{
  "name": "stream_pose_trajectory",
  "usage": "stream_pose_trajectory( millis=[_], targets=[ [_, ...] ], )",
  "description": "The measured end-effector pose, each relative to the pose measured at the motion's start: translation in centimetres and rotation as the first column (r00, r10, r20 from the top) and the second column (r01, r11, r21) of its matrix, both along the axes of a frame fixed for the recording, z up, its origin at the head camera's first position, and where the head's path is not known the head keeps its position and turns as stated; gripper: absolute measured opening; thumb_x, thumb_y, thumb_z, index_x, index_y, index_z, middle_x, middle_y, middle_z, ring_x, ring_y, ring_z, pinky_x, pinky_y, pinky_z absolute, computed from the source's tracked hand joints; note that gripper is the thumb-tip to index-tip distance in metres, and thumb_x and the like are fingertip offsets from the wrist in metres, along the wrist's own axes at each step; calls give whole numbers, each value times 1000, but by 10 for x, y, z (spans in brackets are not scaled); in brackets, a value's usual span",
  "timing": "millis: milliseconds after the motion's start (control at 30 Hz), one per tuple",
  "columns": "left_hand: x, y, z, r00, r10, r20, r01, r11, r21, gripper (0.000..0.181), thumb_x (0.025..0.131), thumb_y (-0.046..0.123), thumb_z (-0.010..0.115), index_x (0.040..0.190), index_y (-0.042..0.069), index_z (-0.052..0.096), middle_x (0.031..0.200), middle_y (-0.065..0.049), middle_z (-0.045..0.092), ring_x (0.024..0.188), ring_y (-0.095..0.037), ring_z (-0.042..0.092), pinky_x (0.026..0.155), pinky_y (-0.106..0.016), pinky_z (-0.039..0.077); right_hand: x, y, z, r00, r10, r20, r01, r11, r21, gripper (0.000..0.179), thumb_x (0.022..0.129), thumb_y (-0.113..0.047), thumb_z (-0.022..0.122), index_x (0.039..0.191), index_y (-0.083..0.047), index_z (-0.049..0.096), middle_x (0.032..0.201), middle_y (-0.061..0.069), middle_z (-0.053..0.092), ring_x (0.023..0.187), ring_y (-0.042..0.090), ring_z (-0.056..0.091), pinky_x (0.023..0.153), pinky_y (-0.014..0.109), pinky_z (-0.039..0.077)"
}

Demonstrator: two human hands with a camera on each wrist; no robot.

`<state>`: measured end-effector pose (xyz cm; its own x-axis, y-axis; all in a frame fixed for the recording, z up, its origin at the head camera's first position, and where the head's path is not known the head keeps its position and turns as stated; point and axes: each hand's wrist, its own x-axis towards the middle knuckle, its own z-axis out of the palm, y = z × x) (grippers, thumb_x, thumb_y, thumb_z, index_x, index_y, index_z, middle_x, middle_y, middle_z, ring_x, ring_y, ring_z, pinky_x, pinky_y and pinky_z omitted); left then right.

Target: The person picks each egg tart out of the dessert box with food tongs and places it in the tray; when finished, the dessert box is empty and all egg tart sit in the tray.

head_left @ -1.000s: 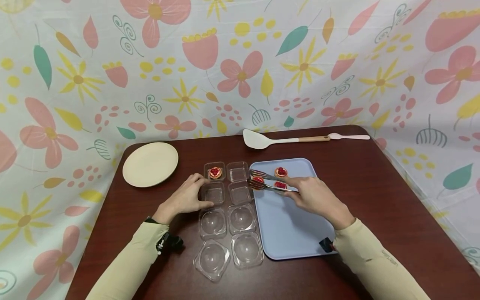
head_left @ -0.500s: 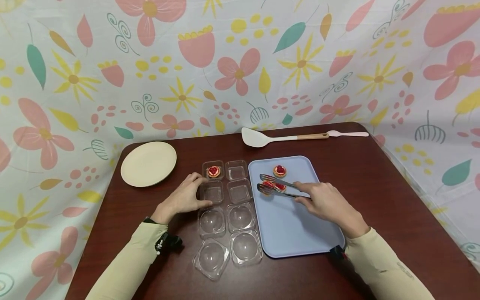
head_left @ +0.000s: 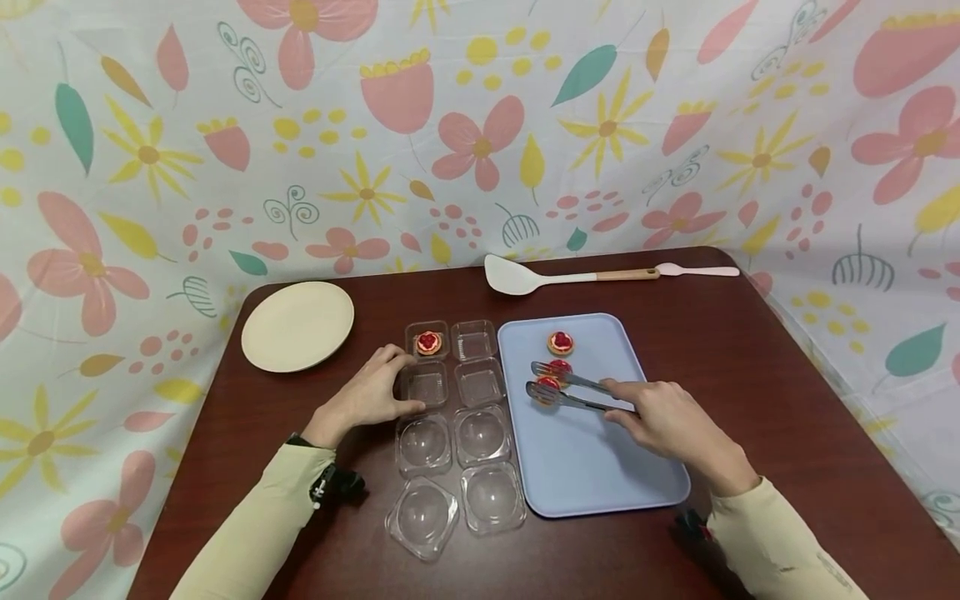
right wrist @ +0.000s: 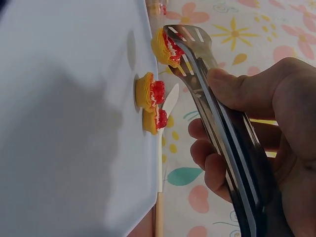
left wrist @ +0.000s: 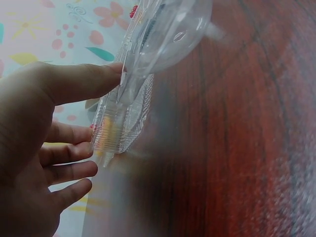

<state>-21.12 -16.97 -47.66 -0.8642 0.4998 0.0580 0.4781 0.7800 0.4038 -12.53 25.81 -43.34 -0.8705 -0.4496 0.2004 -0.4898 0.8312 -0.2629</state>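
My left hand (head_left: 372,392) spans a square clear plastic container (head_left: 425,384), with thumb and fingers on its opposite sides; in the left wrist view the thumb touches its edge. My right hand (head_left: 671,417) grips metal tongs (head_left: 588,403) over the blue tray (head_left: 592,467). A small red-topped tart (right wrist: 168,48) sits between the tongs' slotted tips, raised off the tray, as the right wrist view shows. Beyond it, one tart (head_left: 561,342) stands on the tray, and another tart (head_left: 559,367) is partly hidden behind the tongs. A further tart (head_left: 428,342) is inside the far left container.
Clear square containers (head_left: 474,341) line the tray's left side, with domed clear lids (head_left: 491,497) nearer me. A cream plate (head_left: 298,327) lies far left. A white spatula (head_left: 517,277) and a pink-handled utensil (head_left: 697,271) lie along the back edge.
My right hand has carried the tongs and the tart between them rightward and nearer me, over the tray. The left hand stays at the container.
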Motion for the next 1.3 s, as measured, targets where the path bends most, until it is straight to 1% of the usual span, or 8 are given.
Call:
stream_pose_trajectory(
  millis=[233, 400, 567, 900, 1100, 1300],
  targets=[
    [1, 1, 1, 1000, 3, 1, -3, 1000, 7, 73, 73, 43, 84, 130, 5, 59, 120, -8, 52, 116, -25, 48, 98, -41, 45, 6, 2, -2, 999, -13, 31, 13, 1000, 3, 40, 78, -19, 82, 114, -6, 70, 88, 7, 73, 53, 1, 42, 46, 19, 35],
    [3, 1, 0, 1000, 6, 24, -6, 1000, 8, 73, 73, 42, 83, 130, 4, 58, 120, -8, 52, 116, -25, 48, 98, -41, 45, 9, 3, -4, 997, -23, 74, 23, 1000, 3, 40, 79, -19, 81, 115, -6, 70, 86, 4, 72, 52, 0, 41, 44, 18, 34],
    [3, 1, -2, 1000, 1, 25, -1, 1000, 6, 73, 73, 43, 83, 130, 4, 58, 121, -8, 53, 114, -24, 49, 98, -41, 44, 11, 4, -7, 997, -27, 76, 27, 1000, 1, 39, 78, -17, 82, 114, -6, 71, 86, 4, 73, 53, 0, 42, 46, 19, 34],
    [0, -1, -1, 1000, -1, 5, 1, 1000, 11, 73, 73, 43, 83, 130, 4, 58, 120, -7, 52, 114, -24, 49, 97, -41, 45, 6, 7, -11, 998, -19, 66, 20, 1000, -9, 38, 78, -19, 82, 113, -7, 71, 79, -4, 68, 51, -1, 39, 44, 18, 33],
    [0, -1, 0, 1000, 0, 14, 0, 1000, 12, 73, 73, 43, 83, 130, 4, 58, 120, -8, 52, 115, -25, 48, 98, -41, 45, 3, 6, -11, 995, -24, 98, 25, 1000, -6, 39, 79, -20, 81, 114, -7, 71, 85, -1, 70, 53, 1, 42, 44, 18, 34],
    [0, -1, 1, 1000, -3, 18, 3, 1000, 9, 73, 73, 44, 83, 130, 4, 58, 120, -7, 51, 116, -25, 48, 98, -40, 44, 3, 7, -11, 994, -27, 104, 27, 1000, 0, 40, 79, -20, 81, 115, -6, 71, 84, 0, 70, 54, 1, 42, 44, 19, 34]
  ],
)
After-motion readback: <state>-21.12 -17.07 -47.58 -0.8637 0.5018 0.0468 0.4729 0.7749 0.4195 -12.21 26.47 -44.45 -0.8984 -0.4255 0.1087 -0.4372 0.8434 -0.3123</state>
